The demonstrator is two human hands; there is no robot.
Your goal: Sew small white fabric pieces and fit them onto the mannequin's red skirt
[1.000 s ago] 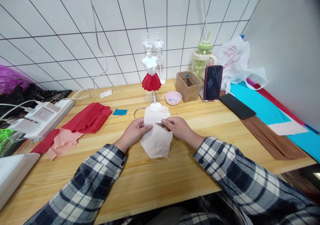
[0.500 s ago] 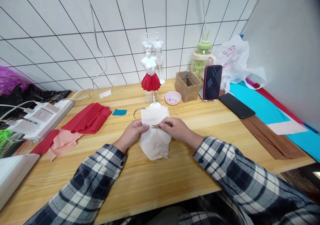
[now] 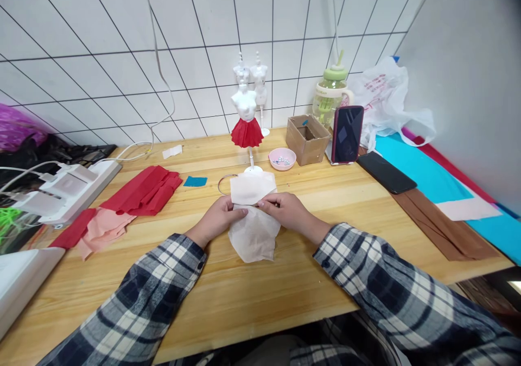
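My left hand [image 3: 215,218] pinches the upper left edge of a wrinkled white crepe-paper piece [image 3: 253,237], its thumb lying over the paper. Opposite it, my right hand [image 3: 290,209] is closed on the same piece's upper right edge. Just above the fingers lies a second, flatter white piece [image 3: 252,187]; a narrow gap or fold line runs between the two. From under that upper piece's left side a thin metal ring [image 3: 225,184] sticks out, mostly hidden. Behind stands a small white dress form [image 3: 245,105] wearing a red pleated skirt [image 3: 247,133].
A pink bowl of beads [image 3: 282,159], a cardboard box [image 3: 308,140] and a propped phone [image 3: 347,135] stand behind on the right. Red crepe paper [image 3: 142,192] and a blue scrap [image 3: 195,181] lie left. Brown paper [image 3: 443,227] and a black phone [image 3: 386,171] lie right.
My left thumb has slid slightly right and down onto the lower white piece. A thin dark sliver between my hands shows less now. The view has shifted a little.
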